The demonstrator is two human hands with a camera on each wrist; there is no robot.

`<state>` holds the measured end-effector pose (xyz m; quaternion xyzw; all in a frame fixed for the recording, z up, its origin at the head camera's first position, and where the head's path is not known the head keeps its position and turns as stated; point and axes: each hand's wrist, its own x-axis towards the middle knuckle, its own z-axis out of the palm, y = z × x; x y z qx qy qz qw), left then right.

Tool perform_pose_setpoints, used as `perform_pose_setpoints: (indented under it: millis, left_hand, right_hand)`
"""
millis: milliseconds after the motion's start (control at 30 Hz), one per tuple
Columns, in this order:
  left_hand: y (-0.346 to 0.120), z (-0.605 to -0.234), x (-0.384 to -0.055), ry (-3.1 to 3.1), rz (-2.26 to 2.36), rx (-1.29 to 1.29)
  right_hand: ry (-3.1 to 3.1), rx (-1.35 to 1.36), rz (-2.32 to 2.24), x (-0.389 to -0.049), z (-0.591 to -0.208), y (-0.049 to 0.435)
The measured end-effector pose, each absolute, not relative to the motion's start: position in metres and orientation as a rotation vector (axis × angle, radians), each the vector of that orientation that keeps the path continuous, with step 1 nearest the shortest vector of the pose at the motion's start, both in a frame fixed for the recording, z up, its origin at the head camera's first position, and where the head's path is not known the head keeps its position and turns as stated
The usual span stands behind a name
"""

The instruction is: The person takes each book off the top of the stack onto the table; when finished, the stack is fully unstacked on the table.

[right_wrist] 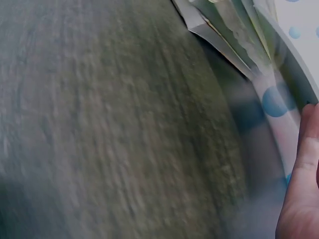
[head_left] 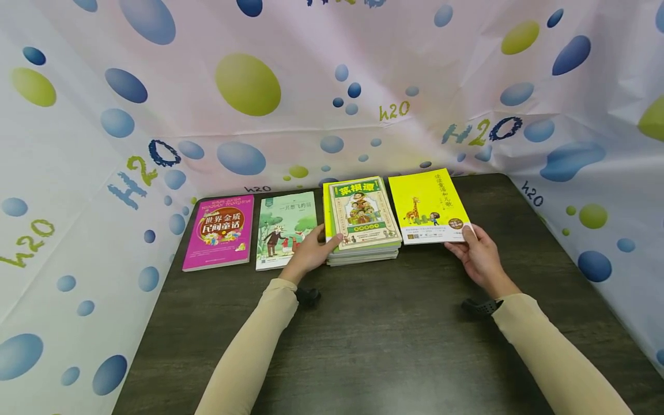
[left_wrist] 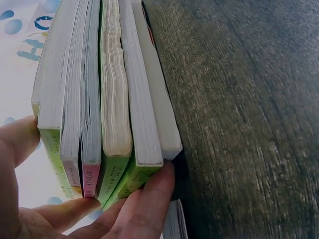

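Two bare hands are at work on the books near the middle of the frame. The left hand (head_left: 311, 251), just left of center, grips the stack (head_left: 361, 222) by its left side; the thumb lies by the lower left corner of the top cover. The left wrist view shows the page edges of several books, with fingers along the spines and one fingertip under the edge of a lower book.

Right of center, the right hand (head_left: 479, 256) pinches the yellow book (head_left: 427, 202) at its lower right corner, thumb on the cover, fingers below. A giraffe and a small figure show on that cover. The yellow book sits just beside the stack; I can't tell whether it is raised off the table (head_left: 373, 340). The right wrist view is blurred and catches only part of that hand, at its right edge.

Left of center lies the green book (head_left: 285, 227), just beside the left hand, and farther left the pink book (head_left: 220, 233), both face up. The person wears light sleeves (head_left: 254, 346) and dark wristbands (head_left: 308, 297). A white sheet (head_left: 311, 121) with blue and green spots fills the upper frame behind the dark table.
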<state>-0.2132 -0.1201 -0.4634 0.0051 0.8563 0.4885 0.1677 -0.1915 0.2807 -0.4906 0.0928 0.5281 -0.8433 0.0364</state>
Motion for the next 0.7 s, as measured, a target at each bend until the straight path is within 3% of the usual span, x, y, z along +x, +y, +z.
perform_pose_setpoints:
  millis: [700]
  left_hand:
    - [-0.121,-0.463,-0.213,2.402,1.442,0.016]
  right_hand:
    - [1.83,0.436,-2.323,-0.201,-0.503,0.28]
